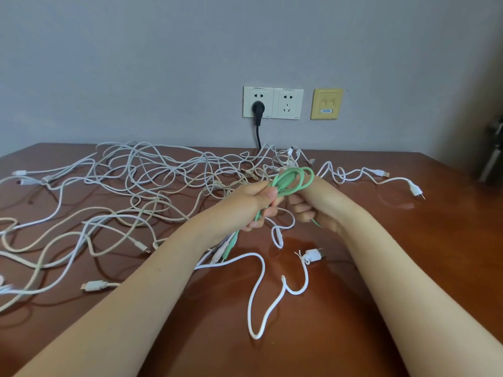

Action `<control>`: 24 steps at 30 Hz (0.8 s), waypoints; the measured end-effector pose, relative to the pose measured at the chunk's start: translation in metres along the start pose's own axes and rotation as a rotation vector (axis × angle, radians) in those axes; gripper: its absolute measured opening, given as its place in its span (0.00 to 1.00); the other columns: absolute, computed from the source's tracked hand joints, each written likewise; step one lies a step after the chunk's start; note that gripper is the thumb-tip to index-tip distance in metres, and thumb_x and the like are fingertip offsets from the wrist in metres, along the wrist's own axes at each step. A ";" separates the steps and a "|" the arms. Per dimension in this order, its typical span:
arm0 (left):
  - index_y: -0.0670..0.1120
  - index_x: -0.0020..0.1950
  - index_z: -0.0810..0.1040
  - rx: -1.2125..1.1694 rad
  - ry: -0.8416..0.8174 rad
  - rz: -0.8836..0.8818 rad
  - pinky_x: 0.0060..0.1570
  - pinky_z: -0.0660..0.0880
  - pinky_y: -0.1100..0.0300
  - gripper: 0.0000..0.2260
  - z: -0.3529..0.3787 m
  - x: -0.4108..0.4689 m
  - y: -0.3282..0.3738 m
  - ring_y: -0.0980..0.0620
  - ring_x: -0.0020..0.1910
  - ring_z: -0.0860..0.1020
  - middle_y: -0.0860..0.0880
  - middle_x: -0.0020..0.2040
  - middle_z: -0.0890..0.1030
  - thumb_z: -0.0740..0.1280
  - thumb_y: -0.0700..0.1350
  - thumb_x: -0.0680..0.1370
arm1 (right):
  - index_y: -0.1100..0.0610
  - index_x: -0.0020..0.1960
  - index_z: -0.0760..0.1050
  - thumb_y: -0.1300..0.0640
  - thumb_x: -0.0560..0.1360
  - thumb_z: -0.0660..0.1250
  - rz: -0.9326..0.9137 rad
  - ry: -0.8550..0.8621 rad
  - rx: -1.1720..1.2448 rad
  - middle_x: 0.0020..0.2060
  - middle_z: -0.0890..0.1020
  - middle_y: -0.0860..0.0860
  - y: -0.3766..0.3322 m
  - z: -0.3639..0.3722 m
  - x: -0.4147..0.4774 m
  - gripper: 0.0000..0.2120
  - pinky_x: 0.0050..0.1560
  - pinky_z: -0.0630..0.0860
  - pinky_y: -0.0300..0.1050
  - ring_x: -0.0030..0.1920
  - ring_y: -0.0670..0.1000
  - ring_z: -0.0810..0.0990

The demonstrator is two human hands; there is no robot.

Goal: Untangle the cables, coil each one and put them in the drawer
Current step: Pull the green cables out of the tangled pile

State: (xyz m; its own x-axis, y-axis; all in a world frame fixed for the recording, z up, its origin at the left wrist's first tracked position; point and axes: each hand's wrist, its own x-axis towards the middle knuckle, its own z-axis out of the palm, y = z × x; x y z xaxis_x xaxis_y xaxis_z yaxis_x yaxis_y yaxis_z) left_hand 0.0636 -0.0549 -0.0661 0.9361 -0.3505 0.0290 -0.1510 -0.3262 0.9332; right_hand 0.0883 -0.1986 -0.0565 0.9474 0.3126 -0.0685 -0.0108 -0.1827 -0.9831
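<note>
Green cable (295, 178) held in loops by both hands above the brown table (408, 254).

The stretch of green cable inside the two hands is hidden, and its pale connector ends below the left hand (250, 204) are partly covered by the forearm. The cable is mint green and smooth, gathered into several oval loops rising above the knuckles. The left hand's thumb and curled fingers pinch the base of the loops; the right hand (319, 205) has its fingers curled round the opposite side. A tangle of white and beige cables (152, 180) sprawls over the table behind.
</note>
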 end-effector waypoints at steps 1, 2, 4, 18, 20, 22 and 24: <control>0.44 0.44 0.68 -0.045 0.006 0.028 0.22 0.54 0.68 0.11 0.000 -0.003 0.001 0.58 0.21 0.61 0.52 0.29 0.66 0.52 0.46 0.83 | 0.54 0.33 0.66 0.60 0.80 0.52 -0.013 0.024 -0.087 0.18 0.60 0.43 0.001 0.002 0.001 0.17 0.19 0.50 0.31 0.18 0.41 0.53; 0.43 0.45 0.69 -0.076 0.033 0.040 0.22 0.53 0.68 0.11 -0.001 -0.003 0.000 0.58 0.20 0.60 0.53 0.28 0.66 0.52 0.46 0.83 | 0.55 0.34 0.66 0.61 0.80 0.52 -0.013 0.059 -0.130 0.17 0.61 0.43 0.001 0.005 0.001 0.16 0.18 0.51 0.31 0.17 0.41 0.54; 0.44 0.40 0.68 -0.095 0.114 0.037 0.21 0.53 0.69 0.14 -0.004 -0.002 0.000 0.59 0.19 0.59 0.53 0.27 0.66 0.52 0.46 0.83 | 0.57 0.32 0.67 0.61 0.80 0.53 -0.040 0.132 -0.214 0.17 0.64 0.46 -0.002 0.012 -0.001 0.18 0.17 0.55 0.32 0.15 0.42 0.58; 0.52 0.41 0.65 0.193 0.525 0.040 0.34 0.64 0.58 0.09 -0.022 0.009 -0.010 0.53 0.29 0.70 0.50 0.32 0.72 0.58 0.46 0.81 | 0.53 0.37 0.62 0.52 0.80 0.53 -0.549 0.236 -1.128 0.45 0.79 0.59 -0.005 0.034 -0.015 0.13 0.40 0.59 0.45 0.48 0.62 0.75; 0.52 0.39 0.64 0.275 0.528 0.065 0.42 0.66 0.55 0.10 -0.022 0.007 -0.012 0.49 0.36 0.72 0.50 0.34 0.74 0.60 0.46 0.80 | 0.53 0.40 0.63 0.51 0.80 0.53 -0.580 0.213 -1.192 0.45 0.80 0.58 -0.006 0.032 -0.019 0.11 0.40 0.59 0.45 0.49 0.62 0.75; 0.53 0.37 0.64 0.358 0.515 0.095 0.46 0.69 0.54 0.12 -0.024 0.003 -0.010 0.46 0.39 0.75 0.49 0.35 0.77 0.62 0.45 0.79 | 0.53 0.43 0.67 0.52 0.80 0.54 -0.628 0.204 -1.232 0.46 0.79 0.57 -0.009 0.028 -0.022 0.09 0.40 0.60 0.45 0.49 0.61 0.75; 0.53 0.36 0.65 0.476 0.511 0.099 0.50 0.71 0.53 0.12 -0.027 -0.001 -0.009 0.45 0.43 0.77 0.48 0.38 0.79 0.63 0.45 0.78 | 0.56 0.50 0.73 0.54 0.79 0.57 -0.671 0.210 -1.216 0.48 0.78 0.54 -0.011 0.027 -0.024 0.08 0.40 0.62 0.46 0.51 0.59 0.75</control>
State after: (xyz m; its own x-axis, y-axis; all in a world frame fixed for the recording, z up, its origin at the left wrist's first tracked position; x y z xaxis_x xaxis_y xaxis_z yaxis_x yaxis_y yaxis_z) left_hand 0.0724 -0.0282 -0.0653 0.9250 0.0194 0.3795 -0.2570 -0.7037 0.6624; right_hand 0.0570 -0.1786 -0.0490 0.6921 0.5373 0.4819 0.6342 -0.7715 -0.0506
